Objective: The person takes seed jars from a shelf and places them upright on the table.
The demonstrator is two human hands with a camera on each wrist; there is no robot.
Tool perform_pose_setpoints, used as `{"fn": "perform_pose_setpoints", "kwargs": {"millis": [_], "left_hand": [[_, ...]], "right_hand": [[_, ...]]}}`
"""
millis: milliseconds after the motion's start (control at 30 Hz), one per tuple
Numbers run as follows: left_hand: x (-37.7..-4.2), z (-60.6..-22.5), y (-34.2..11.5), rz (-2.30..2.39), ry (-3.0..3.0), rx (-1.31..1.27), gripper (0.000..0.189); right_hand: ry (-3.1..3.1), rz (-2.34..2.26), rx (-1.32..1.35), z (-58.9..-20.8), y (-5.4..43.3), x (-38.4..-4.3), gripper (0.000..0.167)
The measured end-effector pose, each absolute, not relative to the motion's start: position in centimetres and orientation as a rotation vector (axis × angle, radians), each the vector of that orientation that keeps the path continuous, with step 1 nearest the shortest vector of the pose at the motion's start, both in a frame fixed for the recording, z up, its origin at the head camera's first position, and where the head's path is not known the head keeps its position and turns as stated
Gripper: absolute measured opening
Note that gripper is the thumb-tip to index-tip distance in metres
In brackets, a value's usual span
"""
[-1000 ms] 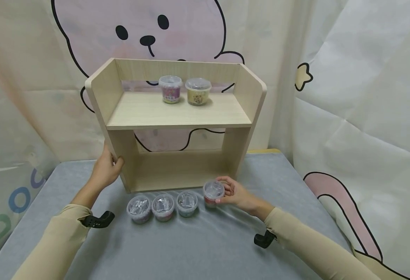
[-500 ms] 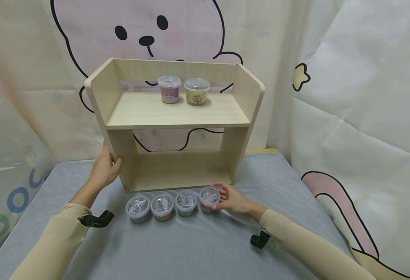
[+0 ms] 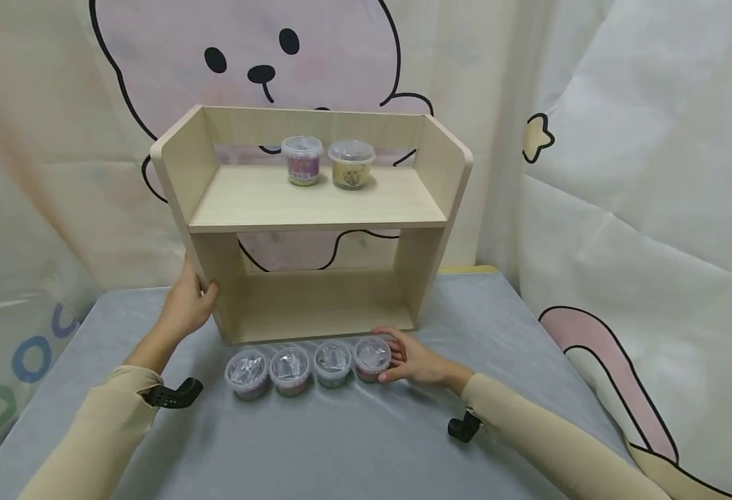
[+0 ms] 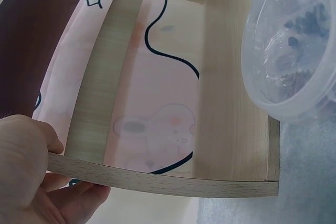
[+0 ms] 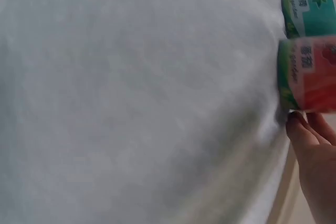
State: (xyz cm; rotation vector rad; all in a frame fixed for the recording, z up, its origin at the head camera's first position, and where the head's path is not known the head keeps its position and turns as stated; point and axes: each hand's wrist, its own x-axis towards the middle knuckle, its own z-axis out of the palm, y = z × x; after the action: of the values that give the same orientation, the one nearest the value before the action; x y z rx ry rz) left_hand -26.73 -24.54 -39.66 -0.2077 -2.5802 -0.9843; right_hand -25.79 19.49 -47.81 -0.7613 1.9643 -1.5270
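Observation:
My left hand point(image 3: 186, 298) grips the left side panel of a pale wooden two-tier shelf point(image 3: 316, 208), its thumb on the inner side; the left wrist view shows the fingers point(image 4: 79, 200) round the panel's edge. In front of the shelf stands a row of small clear-lidded plastic tubs. My right hand point(image 3: 419, 357) is beside the rightmost tub, a red-labelled one point(image 3: 372, 355), with index finger extended behind it and thumb at its near side. In the right wrist view, the fingertips are against or very near this tub point(image 5: 310, 74). Left of it stands a green-labelled tub point(image 3: 333, 362).
Two tubs, one purple-labelled point(image 3: 303, 161) and one yellow point(image 3: 351, 164), stand on the upper tier. Two more tubs point(image 3: 246, 373) point(image 3: 289, 370) continue the row leftward. Grey-blue cloth point(image 3: 303, 451) covers the table. A printed curtain point(image 3: 466, 83) hangs behind.
My right hand has brought the red-labelled tub down and left, next to the green-labelled one, and its fingers have loosened. My left hand has stayed on the shelf panel.

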Motion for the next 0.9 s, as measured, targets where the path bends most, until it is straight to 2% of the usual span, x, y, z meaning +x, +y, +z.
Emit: {"fn": "perform_pose_setpoints", "kwargs": {"millis": [100, 233, 667, 900], "left_hand": [[-26.8, -39.8, -24.5, -0.99, -2.59, -0.231, 0.068], [-26.7, -39.8, -24.6, -0.98, -2.589, -0.219, 0.067], [-26.8, -39.4, -24.6, -0.987, -2.592, -0.207, 0.065], [-26.9, -39.5, -24.7, -0.994, -2.598, -0.21, 0.064]], "right_hand": [[1.997, -1.508, -0.755, -47.0, 19.9, -25.8, 0.093], [2.072, -1.512, -0.756, -45.0, 20.1, -26.2, 0.081], [2.161, -1.556, -0.869, -34.5, 18.2, -26.2, 0.06], [2.122, -1.649, -0.948, -30.3, 16.8, -26.1, 0.057]]}}
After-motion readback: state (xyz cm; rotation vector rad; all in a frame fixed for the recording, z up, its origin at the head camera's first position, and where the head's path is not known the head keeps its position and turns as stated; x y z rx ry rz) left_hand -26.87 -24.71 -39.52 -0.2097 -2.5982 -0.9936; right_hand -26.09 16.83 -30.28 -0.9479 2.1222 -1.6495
